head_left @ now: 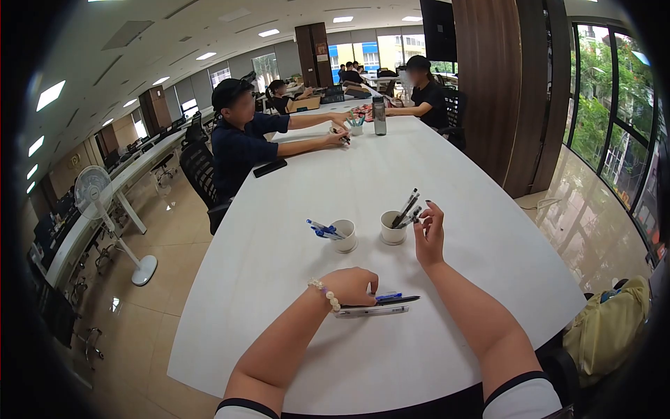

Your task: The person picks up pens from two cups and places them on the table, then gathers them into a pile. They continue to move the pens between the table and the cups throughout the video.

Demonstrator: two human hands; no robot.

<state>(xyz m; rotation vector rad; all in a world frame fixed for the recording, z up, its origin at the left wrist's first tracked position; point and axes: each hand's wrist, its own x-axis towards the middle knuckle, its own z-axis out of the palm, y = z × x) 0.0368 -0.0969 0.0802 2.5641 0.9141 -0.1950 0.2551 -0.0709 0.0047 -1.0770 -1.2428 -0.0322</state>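
My left hand [349, 285], with a bead bracelet at the wrist, lies on a small bunch of pens [380, 304] on the white table [279, 265]; its fingers curl over their ends. My right hand [430, 232] is raised beside a white cup [392, 229] that holds black pens, and its fingertips pinch a pen at the cup's rim. A second white cup [345, 236] to the left holds blue pens that lean out leftward.
Two people sit farther up the table with cups and pens of their own: one in dark blue [241, 136] on the left, one in black [424, 94] on the right. A dark bottle [379, 116] and a phone [270, 167] lie near them. A floor fan [94, 192] stands left.
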